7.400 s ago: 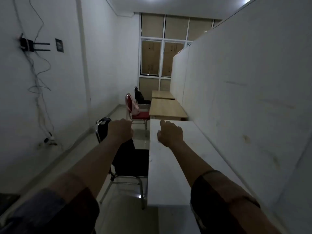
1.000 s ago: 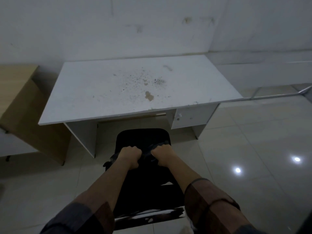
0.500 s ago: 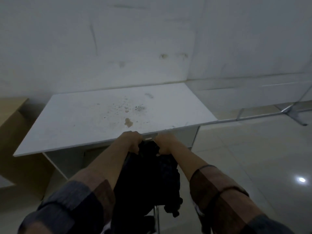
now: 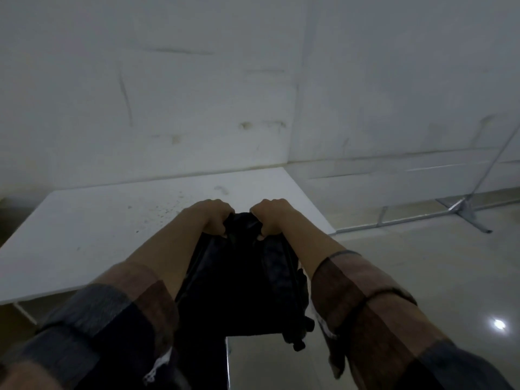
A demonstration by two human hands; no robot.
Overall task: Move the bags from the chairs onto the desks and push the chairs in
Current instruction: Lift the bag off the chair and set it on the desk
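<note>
I see the black bag (image 4: 242, 280) hanging over the white desk's (image 4: 92, 237) near edge, bare desktop beyond. Left hand (image 4: 209, 216) and right hand (image 4: 271, 215) both grip its top (fingers curled); long axis vertical, top toward the wall.

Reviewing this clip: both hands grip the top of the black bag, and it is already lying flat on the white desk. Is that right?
Not quite. Both the left hand and the right hand do grip the top of the black bag, but it is not lying on the white desk. The head view shows it hanging from the hands, its lower part in front of the desk's near edge, above the floor.
</note>
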